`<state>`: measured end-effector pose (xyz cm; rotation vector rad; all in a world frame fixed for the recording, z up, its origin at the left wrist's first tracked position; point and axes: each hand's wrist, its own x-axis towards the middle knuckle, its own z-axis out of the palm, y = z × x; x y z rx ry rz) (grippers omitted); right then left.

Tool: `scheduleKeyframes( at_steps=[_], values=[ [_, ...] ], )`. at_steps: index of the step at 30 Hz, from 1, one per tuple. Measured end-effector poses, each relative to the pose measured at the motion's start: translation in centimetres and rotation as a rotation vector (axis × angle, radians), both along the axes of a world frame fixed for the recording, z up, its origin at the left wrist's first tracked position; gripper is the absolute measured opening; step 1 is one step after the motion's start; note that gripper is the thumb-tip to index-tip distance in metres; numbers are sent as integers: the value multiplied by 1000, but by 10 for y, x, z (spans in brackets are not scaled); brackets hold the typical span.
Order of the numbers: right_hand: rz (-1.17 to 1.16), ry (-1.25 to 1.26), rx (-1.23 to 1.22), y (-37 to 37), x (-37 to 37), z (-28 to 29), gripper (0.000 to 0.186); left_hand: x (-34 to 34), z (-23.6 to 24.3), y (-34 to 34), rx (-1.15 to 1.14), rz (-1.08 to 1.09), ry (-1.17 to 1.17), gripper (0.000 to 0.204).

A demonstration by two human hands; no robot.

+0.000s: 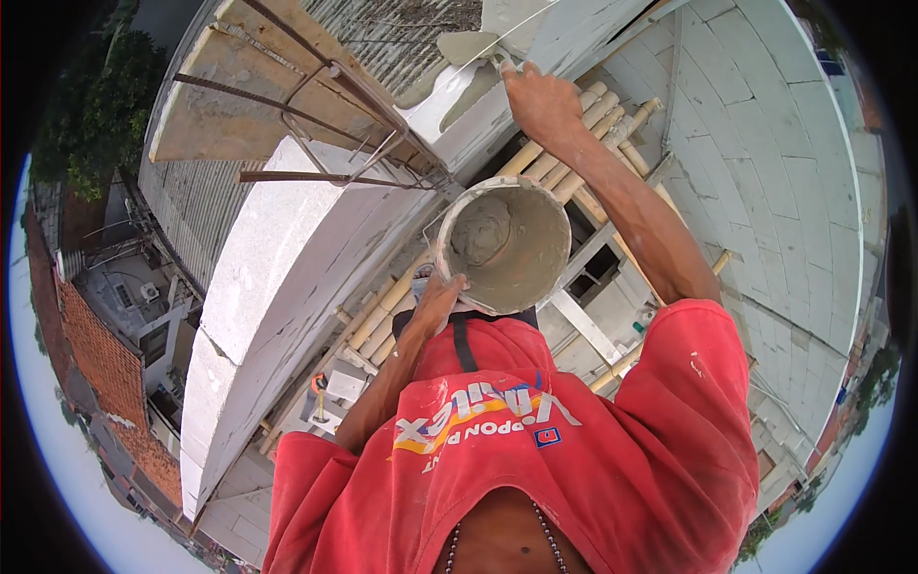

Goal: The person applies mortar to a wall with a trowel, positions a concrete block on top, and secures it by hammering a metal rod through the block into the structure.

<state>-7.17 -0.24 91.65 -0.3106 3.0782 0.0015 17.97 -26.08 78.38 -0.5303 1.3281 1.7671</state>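
Observation:
A round bucket (553, 251) with grey mortar (480, 231) inside is tilted in front of my chest. My left hand (435, 304) is closed on the bucket's near left side, thumb at the rim. Stretched out ahead, my right hand (540, 103) is closed round the handle of a trowel (467, 45), its blade smeared with mortar. The blade is over the top of a white block wall (445, 100), where patches of wet mortar lie. A thin pale string (521, 24) runs taut past the trowel.
Rusty steel bars (316, 120) stick out beside a wooden board (229, 96) left of the wall. Bamboo poles (598, 115) form a scaffold below me. A curved block wall (751, 143) rises at right. Tiled roofs (110, 364) lie far below at left.

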Motion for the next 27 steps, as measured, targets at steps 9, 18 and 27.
scheduleKeyframes(
  at_steps=[9, 18, 27],
  values=[
    [-212, -18, -228, 10, 68, 7, 45, -23, 19, 14, 41, 63, -59, 45],
    [-685, -375, -736, 57, 315, 64, 49, -62, 23, 23, -30, -192, 199, 59],
    [-813, -140, -703, -52, 333, -23, 43, -75, 54, 31, -27, -422, 671, 73]
  ],
)
